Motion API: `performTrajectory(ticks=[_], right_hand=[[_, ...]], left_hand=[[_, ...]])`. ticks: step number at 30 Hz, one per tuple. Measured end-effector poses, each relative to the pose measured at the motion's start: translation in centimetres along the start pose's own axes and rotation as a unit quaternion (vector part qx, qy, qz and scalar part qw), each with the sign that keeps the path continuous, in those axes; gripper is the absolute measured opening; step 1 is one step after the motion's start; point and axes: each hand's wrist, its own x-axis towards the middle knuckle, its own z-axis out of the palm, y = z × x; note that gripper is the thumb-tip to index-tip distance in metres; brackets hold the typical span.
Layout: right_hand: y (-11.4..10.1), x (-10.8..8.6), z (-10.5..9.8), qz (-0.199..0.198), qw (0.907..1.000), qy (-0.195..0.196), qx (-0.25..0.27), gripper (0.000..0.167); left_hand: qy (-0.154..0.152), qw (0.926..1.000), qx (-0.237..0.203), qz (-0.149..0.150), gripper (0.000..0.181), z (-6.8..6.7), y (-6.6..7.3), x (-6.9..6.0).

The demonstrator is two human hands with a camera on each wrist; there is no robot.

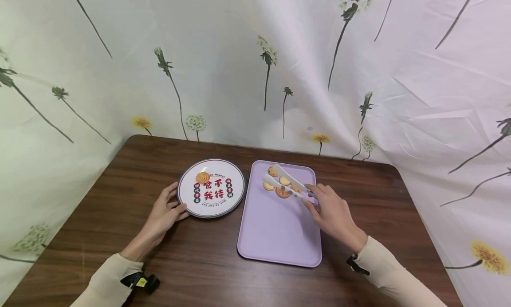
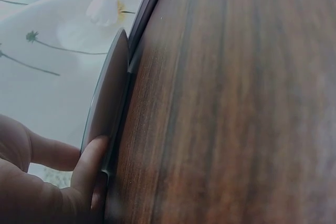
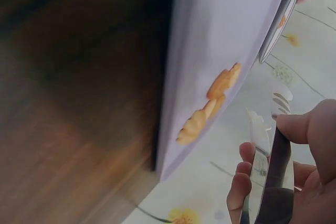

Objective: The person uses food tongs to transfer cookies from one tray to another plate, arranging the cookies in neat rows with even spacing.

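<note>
My left hand (image 1: pixel 163 209) grips the near-left rim of a round white plate (image 1: pixel 219 200) printed with red characters, thumb on top and fingers below. One swirled cookie (image 1: pixel 202 178) lies on the plate's upper left. Over the lilac tray (image 1: pixel 279 236), my right hand (image 1: pixel 331 209) holds metal tongs (image 3: pixel 270 166) with their tips spread apart. Beneath the tongs, several cookies (image 1: pixel 284 181) are grouped at the tray's far end; in the head view the tongs partly cover them. Nothing shows between the tong tips in the right wrist view.
Both the plate and tray stand on a dark wooden table (image 1: pixel 191 262), the plate left of the tray. Behind the table hangs a pale cloth (image 1: pixel 223 76) with dandelion prints. A black strap (image 1: pixel 139 281) circles the left wrist.
</note>
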Motion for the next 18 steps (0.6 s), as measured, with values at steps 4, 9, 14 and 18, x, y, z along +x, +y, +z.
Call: performTrajectory(ticks=[4, 9, 14, 18], right_hand=[[0.5, -1.2, -0.2, 0.005, 1.0000, 0.001, 0.000, 0.041], [0.8, -2.3, -0.2, 0.008, 1.0000, -0.001, -0.003, 0.040], [0.9, -3.0, -0.2, 0.013, 0.9999, -0.001, -0.008, 0.039], [1.1, -3.4, -0.1, 0.020, 0.9998, -0.002, -0.008, 0.041]], left_hand=[[-0.001, 1.0000, 0.000, -0.008, 0.081, -0.1, 0.0, 0.1], [-0.001, 0.9999, 0.001, -0.013, 0.080, -0.2, 0.0, 0.1], [-0.002, 0.9999, 0.001, -0.015, 0.080, -0.1, 0.0, 0.0], [0.000, 0.9999, 0.003, -0.013, 0.080, 0.0, 0.0, 0.2]])
